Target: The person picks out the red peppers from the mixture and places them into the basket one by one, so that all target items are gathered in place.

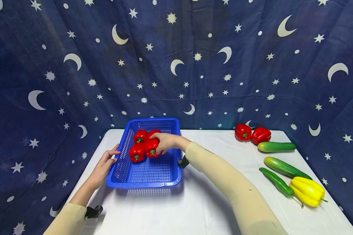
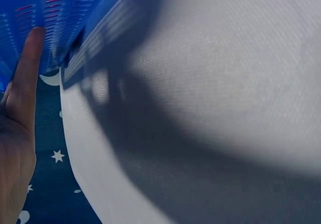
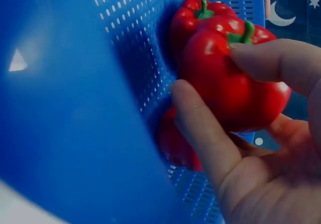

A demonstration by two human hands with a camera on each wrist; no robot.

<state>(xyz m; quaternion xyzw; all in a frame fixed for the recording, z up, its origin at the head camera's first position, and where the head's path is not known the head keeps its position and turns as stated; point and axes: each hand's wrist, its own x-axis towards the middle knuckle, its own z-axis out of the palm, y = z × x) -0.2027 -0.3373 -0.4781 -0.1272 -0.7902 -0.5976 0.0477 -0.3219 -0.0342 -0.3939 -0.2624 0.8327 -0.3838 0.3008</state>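
Observation:
My right hand (image 1: 166, 142) reaches into the blue basket (image 1: 144, 185) and grips a red bell pepper (image 3: 235, 78), thumb close to the green stem and fingers round its side. More red bell peppers lie against it in the basket: one at the near left (image 1: 136, 153), one at the far left (image 1: 140, 135), and another (image 1: 154, 133) partly hidden behind my hand. On the basket's left side, my left hand (image 1: 103, 166) has its fingertips at the rim. In the left wrist view a straight finger (image 2: 31, 53) touches the slotted outer wall.
On the white table (image 1: 206, 202), two red bell peppers (image 1: 243, 132) stand at the back right. Nearer along the right side lie two cucumbers (image 1: 276, 147), a long green chili pepper (image 1: 276, 181) and a yellow bell pepper (image 1: 307, 191). A blue star-patterned cloth (image 1: 176, 85) hangs behind.

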